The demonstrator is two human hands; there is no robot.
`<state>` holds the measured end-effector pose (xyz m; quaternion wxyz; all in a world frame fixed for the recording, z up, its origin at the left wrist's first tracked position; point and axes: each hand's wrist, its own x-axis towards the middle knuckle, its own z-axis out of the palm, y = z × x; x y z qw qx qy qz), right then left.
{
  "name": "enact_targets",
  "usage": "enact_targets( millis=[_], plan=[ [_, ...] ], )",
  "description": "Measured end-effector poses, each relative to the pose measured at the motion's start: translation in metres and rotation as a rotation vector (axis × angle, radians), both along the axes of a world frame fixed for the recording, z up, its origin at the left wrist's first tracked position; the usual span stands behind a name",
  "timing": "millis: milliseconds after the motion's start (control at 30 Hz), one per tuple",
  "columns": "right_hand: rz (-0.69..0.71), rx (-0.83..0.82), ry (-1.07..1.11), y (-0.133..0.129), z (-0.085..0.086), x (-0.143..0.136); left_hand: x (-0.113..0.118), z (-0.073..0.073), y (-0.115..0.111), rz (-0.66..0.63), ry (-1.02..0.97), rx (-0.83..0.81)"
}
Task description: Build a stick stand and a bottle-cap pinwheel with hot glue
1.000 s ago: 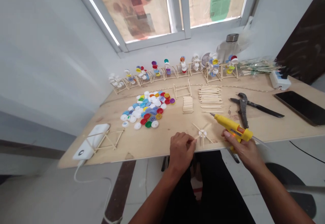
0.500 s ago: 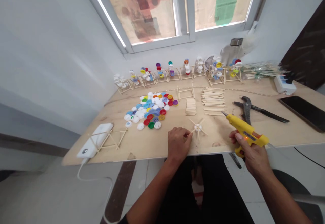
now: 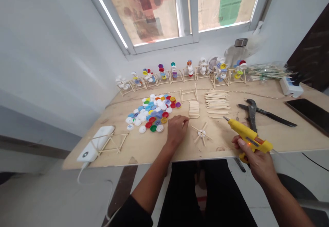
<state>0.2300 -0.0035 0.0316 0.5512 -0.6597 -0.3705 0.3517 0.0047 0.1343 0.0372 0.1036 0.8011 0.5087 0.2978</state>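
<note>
Daylight through the window (image 3: pixel 144 4), bright, mostly diffuse. Glare strips along the frame edges. Left wall (image 3: pixel 51 48) greyer, soft pale streaks. Tabletop (image 3: pixel 151 148) fairly even, faint soft shadows. Small orange glow on the glue gun (image 3: pixel 244 132). Wide-angle stretch toward the edges; dark panel (image 3: pixel 312 52) at right smeared. Fine detail soft.

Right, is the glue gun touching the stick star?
Apart: the head view shows bare wood between the tip of the glue gun and the stick star.
</note>
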Motion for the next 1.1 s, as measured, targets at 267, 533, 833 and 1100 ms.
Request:
enact_targets(
  millis=[267,533,833,1100],
  plan=[
    [0.014,0.029,-0.011,0.0,-0.002,0.0,0.005,0.0,0.029,-0.099,0.261,-0.121],
    [0.007,0.033,-0.031,0.0,0.003,-0.002,0.009,0.003,0.034,-0.125,0.38,-0.139],
    [-0.005,0.032,-0.005,0.0,0.007,-0.004,-0.01,0.01,0.017,-0.096,0.448,-0.17],
    [-0.005,0.031,-0.001,0.001,0.007,-0.006,-0.026,0.011,-0.016,-0.08,0.384,-0.209]
  ],
)
